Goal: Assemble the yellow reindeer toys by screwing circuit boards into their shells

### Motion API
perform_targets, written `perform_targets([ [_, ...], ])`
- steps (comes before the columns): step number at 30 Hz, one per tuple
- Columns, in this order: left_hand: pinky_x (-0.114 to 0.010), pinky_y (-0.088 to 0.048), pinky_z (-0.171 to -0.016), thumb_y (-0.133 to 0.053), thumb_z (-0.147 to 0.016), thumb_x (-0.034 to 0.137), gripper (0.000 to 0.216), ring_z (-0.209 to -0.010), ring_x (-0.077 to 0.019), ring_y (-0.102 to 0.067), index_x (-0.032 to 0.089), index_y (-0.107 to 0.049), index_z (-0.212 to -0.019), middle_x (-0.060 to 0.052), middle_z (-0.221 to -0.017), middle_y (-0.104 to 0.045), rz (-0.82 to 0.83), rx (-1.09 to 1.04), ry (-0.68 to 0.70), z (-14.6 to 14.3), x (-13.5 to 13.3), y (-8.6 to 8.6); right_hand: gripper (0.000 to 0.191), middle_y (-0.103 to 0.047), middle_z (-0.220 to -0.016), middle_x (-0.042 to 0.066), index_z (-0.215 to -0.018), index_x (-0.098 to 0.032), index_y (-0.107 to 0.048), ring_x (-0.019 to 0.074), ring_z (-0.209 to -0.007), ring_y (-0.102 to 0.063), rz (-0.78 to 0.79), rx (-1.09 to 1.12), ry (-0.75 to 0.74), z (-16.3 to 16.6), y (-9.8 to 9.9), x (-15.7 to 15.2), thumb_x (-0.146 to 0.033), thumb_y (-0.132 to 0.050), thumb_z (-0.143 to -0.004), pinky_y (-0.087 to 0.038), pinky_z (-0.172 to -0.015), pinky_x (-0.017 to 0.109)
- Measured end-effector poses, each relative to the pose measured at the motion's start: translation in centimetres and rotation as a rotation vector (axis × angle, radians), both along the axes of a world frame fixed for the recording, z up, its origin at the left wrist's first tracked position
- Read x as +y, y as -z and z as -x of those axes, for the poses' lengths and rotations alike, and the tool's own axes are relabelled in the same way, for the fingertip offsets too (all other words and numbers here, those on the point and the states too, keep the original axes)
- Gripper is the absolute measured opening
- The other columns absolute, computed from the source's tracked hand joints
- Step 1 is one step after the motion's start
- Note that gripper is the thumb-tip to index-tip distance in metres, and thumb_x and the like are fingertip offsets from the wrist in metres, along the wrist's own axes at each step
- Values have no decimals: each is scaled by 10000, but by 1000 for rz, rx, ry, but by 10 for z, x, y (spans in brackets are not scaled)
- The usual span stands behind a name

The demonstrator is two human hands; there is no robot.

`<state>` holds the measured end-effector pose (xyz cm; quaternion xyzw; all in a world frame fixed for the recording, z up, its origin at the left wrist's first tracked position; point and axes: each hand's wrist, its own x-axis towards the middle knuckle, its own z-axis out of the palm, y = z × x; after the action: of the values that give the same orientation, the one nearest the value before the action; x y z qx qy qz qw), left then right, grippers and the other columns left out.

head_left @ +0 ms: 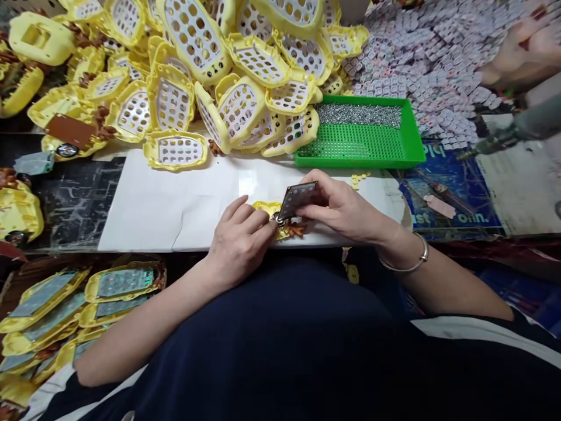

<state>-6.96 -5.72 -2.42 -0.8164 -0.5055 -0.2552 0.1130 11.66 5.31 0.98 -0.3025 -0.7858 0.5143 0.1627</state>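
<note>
My right hand (346, 204) pinches a thin dark circuit board (298, 197) by its edge, holding it tilted up over a small yellow plastic casing (268, 207). My left hand (241, 237) has its fingers curled at the casing's left side, thumb and forefinger close to a round metallic part at the board's lower corner. These fingers hide much of the casing. A brown molded piece (298, 230) sticks out at the casing's right, under my right hand. White paper (201, 199) lies beneath the work.
Yellow casings with white keypads (193, 41) are heaped at the back. A green basket (372, 162) holds small screws. White keypad pieces (421, 52) are piled at the right, near another person's hand (521, 52) and a power screwdriver (504, 137). Casings with boards (125, 283) are stacked lower left.
</note>
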Motion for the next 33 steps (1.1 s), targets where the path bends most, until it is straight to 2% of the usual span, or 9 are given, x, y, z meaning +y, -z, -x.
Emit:
perform_targets([
  [3, -431, -508, -951, -594, -868, 177, 81, -770, -179, -587, 207, -645, -924, -31, -838, -700, -22, -56, 17, 2, -6, 5, 209, -630, -816, 0, -929, -191, -438, 132, -746, -615, 53, 65, 8, -2, 5, -2, -209, -594, -791, -481, -696, 266],
  [9, -470, -489, -980, -591, -863, 183, 118, -862, -185, -614, 247, -651, -941, -21, -904, -701, -4, -129, 15, 6, -8, 14, 239, -629, -862, 14, -1072, -177, -434, 125, -723, -591, -170, -24, -133, 1, 4, 0, -156, -495, -842, -460, -699, 268],
  [14, -483, -448, -1023, -569, -871, 195, 116, -854, -180, -595, 243, -661, -921, -30, -890, -682, 56, -168, 77, 14, 2, 12, 249, -593, -786, -9, -1055, -159, -457, 129, -700, -548, -233, -80, -190, 8, -3, 11, -189, -557, -829, -421, -680, 265],
  [18, -498, -409, -1047, -565, -880, 233, 126, -869, -178, -584, 259, -687, -894, -33, -932, -666, 138, -220, 74, 19, 7, 12, 291, -595, -798, -12, -1144, -134, -487, 110, -703, -525, -218, -72, -317, 16, -6, 21, -207, -543, -868, -420, -688, 252],
  [23, -550, -331, -1092, -546, -895, 313, 179, -964, -206, -574, 282, -721, -879, -31, -907, -629, 263, -288, 72, 27, 13, 15, 532, -617, -875, 4, -1414, -132, -367, 103, -714, -510, -214, -87, -445, 23, -2, 33, -258, -506, -917, -440, -695, 240],
  [29, -544, -321, -1097, -539, -905, 318, 198, -994, -213, -567, 292, -734, -926, -36, -923, -633, 313, -344, 91, 31, 16, 17, 592, -591, -794, -27, -1449, -129, -355, 90, -659, -476, -172, -85, -470, 28, 7, 41, -329, -508, -914, -454, -677, 233],
  [33, -539, -339, -1082, -558, -899, 309, 187, -981, -219, -567, 289, -740, -933, -45, -917, -636, 311, -357, 102, 31, 15, 17, 543, -580, -767, -37, -1394, -120, -432, 76, -622, -468, -26, -25, -428, 30, 9, 37, -278, -519, -882, -456, -631, 217],
])
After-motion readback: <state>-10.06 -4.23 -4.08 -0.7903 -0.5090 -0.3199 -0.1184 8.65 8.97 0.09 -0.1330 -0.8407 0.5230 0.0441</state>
